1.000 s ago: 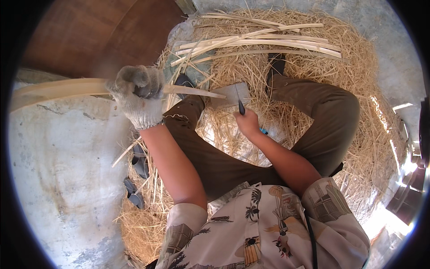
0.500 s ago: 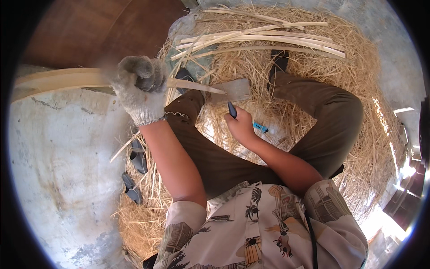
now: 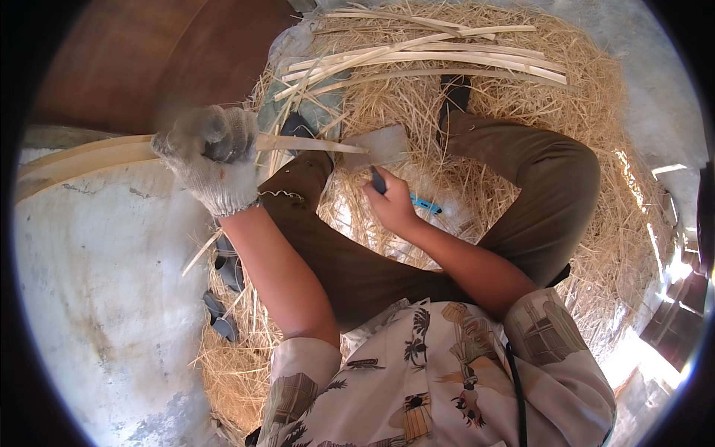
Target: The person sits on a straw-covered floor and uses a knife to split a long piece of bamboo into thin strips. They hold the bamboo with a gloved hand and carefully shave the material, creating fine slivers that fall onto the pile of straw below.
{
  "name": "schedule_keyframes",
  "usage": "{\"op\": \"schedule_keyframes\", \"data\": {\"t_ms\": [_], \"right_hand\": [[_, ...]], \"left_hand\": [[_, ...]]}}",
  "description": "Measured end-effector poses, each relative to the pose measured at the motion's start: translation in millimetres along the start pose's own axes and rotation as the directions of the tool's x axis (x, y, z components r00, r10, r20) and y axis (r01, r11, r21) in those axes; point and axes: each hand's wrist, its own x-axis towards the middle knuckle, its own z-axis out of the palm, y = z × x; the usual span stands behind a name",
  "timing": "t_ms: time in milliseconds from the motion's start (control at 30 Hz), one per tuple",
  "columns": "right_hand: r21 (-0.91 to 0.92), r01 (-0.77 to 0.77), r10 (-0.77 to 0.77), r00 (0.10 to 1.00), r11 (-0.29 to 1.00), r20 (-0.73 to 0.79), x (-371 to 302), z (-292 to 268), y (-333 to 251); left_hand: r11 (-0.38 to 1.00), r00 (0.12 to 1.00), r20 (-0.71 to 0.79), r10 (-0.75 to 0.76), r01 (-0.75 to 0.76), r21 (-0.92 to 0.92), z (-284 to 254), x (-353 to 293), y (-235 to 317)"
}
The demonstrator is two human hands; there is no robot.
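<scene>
My left hand (image 3: pixel 212 153), in a knitted white-grey glove, is closed around a long pale bamboo strip (image 3: pixel 309 144). The strip runs from the far left wall through the glove, and its narrow end points right. That end lies over the broad grey blade of a cleaver (image 3: pixel 383 141). My bare right hand (image 3: pixel 392 207) is wrapped round the cleaver's dark handle, thumb along it. Just right of that hand, a slim blue tool (image 3: pixel 426 205) lies between my legs; its kind is unclear.
Several split bamboo strips (image 3: pixel 447 56) lie across straw-like shavings (image 3: pixel 514 97) beyond my feet. Dark sandals (image 3: pixel 221 316) rest by the low pale wall (image 3: pixel 112 261) at left. A brown panel (image 3: pixel 164 59) stands at the far left. My bent legs flank the work.
My left hand has shifted slightly left and down with the strip, whose narrow end has also drawn a little left. My right hand keeps its hold on the handle. The view has shifted slightly.
</scene>
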Motion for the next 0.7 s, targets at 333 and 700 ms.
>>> {"op": "schedule_keyframes", "data": {"t_ms": [333, 700], "right_hand": [[-0.222, -0.191, 0.197, 0.980, 0.956, 0.003, 24, -19, 23], [-0.044, -0.632, 0.630, 0.775, 0.774, -0.047, 10, -6, 68]], "left_hand": [[0.983, 0.938, 0.342, -0.057, -0.007, 0.183, 6, -9, 1], [0.997, 0.846, 0.531, -0.049, 0.077, -0.031, -56, 23, 29]]}}
